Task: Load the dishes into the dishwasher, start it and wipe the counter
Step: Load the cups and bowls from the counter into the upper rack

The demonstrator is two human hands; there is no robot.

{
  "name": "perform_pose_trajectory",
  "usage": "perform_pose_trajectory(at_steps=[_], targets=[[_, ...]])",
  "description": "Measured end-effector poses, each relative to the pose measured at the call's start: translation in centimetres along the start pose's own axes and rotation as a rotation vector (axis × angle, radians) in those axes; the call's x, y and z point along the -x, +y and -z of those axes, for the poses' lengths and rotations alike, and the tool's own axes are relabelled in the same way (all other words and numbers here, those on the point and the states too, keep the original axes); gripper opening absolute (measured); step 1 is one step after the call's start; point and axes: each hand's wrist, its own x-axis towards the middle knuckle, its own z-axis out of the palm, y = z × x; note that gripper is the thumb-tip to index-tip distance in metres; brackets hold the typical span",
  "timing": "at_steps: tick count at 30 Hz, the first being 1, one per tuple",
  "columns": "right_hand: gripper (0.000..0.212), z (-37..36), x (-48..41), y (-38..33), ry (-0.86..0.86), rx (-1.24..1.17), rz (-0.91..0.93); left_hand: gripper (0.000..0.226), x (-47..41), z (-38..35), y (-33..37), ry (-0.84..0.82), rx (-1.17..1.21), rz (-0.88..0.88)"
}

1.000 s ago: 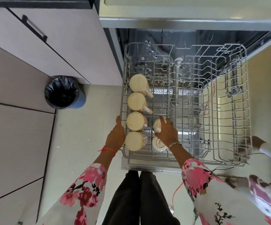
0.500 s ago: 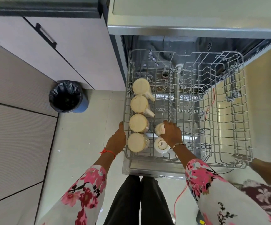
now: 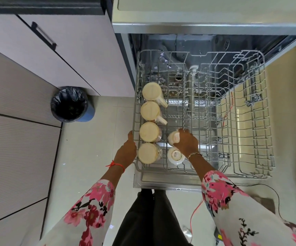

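Mugs, four of them and cream, stand upside down in a row along the left side of the rack, which is pulled out of the open dishwasher. The right hand reaches into the rack just right of the third mug, its fingers clenched around a small white cup that sits tilted among the wires. A second cup, also white and upside down with print on its base, sits just nearer the person, beside the fourth mug. The left hand rests against the rack's left rim next to the two nearest mugs; whether its fingers curl round the wire cannot be told. A bin with a black liner stands on the floor to the left, by the cabinets. An orange cable lies on the floor near the person's legs.
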Motion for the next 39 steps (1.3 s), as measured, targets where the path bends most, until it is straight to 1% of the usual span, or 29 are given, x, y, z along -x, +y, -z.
perform_pose_trajectory(at_steps=[4,8,12,17,24,28,32,34,35,39], targets=[[0.060,-0.4,0.2,-0.3,0.025,0.010,-0.017,0.057,-0.2,-0.4,-0.3,0.024,-0.036,-0.049],[0.060,-0.7,0.1,-0.1,0.034,0.006,-0.034,0.059,-0.4,-0.7,-0.5,0.022,-0.008,-0.076],[0.067,-0.7,0.0,-0.3,0.009,0.050,-0.023,0.059,-0.3,-0.8,-0.6,0.041,-0.015,-0.078],[0.079,-0.5,-0.3,0.2,-0.050,0.007,-0.046,0.059,-0.4,-0.9,-0.5,0.033,0.008,-0.064],[0.070,-0.5,-0.5,0.3,-0.024,-0.011,-0.047,0.061,-0.6,-1.0,-0.7,0.031,0.003,-0.077],[0.078,-0.5,-0.3,0.1,-0.027,-0.008,-0.064,0.061,-0.5,-0.9,-0.9,0.027,-0.021,-0.092],[0.086,-0.1,0.1,0.1,0.013,0.055,-0.063,0.060,-0.2,-0.2,-0.5,-0.002,0.033,-0.110],[0.082,0.6,0.4,-0.2,0.043,0.072,-0.051,0.060,0.0,0.9,-0.5,-0.037,0.155,-0.134],[0.077,1.1,0.6,-0.5,0.058,0.078,-0.035,0.061,0.2,1.5,-0.6,-0.037,0.179,-0.142],[0.052,3.9,1.7,-2.8,0.212,0.081,0.110,0.059,1.8,4.5,-1.9,0.018,0.087,-0.187]])
